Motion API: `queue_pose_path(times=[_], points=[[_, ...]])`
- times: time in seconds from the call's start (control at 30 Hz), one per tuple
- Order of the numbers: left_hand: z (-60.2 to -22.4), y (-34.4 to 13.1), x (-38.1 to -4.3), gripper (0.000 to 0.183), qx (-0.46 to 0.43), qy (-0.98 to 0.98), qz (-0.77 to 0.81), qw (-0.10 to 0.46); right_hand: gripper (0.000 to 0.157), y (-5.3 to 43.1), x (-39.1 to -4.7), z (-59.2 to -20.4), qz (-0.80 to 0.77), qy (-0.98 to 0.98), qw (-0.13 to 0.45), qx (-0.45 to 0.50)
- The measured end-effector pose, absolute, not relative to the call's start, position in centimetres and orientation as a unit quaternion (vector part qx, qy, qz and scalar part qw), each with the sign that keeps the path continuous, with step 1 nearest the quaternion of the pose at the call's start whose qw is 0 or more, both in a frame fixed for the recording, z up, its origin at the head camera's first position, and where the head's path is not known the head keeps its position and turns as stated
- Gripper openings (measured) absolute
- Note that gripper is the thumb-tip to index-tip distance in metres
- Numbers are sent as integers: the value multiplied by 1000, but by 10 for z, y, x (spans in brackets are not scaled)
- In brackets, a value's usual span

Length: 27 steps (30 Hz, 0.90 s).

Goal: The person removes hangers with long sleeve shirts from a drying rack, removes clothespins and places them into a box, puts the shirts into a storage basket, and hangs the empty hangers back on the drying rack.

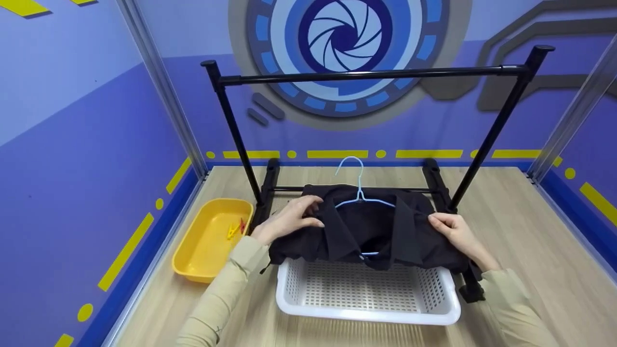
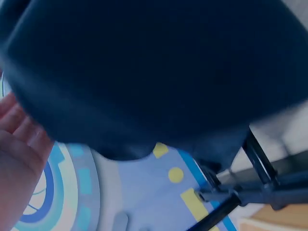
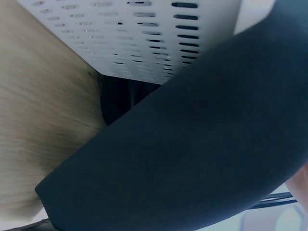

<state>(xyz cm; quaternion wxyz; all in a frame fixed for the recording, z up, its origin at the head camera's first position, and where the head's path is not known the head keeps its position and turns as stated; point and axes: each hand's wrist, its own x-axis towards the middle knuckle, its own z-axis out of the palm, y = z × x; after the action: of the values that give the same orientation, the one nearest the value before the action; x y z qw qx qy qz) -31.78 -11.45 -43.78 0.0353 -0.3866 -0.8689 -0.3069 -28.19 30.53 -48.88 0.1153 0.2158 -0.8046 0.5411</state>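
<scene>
The black shirt (image 1: 313, 241) lies between the hands, over the far part of the white basket (image 1: 371, 315), a blue hanger (image 1: 360, 195) in its collar. The left hand (image 1: 289, 217) rests at one shoulder, thumb and fingers parted; the right hand (image 1: 455, 233) pinches the other. On the surface (image 1: 525, 231), a black rack (image 1: 366, 74) stands toward the far edge, a yellow tray (image 1: 195, 255) near the left edge; patterned walls (image 1: 197, 101) rise behind. Both forearms reach forward, angled inward.

On the tabletop (image 1: 518, 241), a tray (image 1: 200, 250) with clothespins (image 1: 232, 232) in it lies left of a basket (image 1: 371, 315). A shirt (image 1: 308, 243) lies over the basket's far side, a hanger (image 1: 360, 179) inside it; behind are a rack's bar (image 1: 371, 76), then the wall (image 1: 347, 139).
</scene>
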Motion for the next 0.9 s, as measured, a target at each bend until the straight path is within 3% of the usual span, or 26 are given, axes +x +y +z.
queue_pose_path(times=[0.3, 0.53, 0.9], points=[[-443, -98, -314, 41, -393, -875, -275, 71, 19, 305, -282, -489, 539, -805, 118, 217], [-445, -92, -316, 24, -414, -854, -288, 128, 17, 303, -281, -485, 549, -798, 121, 218], [-435, -81, -319, 17, -404, -849, -316, 128, 16, 299, -281, -480, 553, -791, 136, 224]])
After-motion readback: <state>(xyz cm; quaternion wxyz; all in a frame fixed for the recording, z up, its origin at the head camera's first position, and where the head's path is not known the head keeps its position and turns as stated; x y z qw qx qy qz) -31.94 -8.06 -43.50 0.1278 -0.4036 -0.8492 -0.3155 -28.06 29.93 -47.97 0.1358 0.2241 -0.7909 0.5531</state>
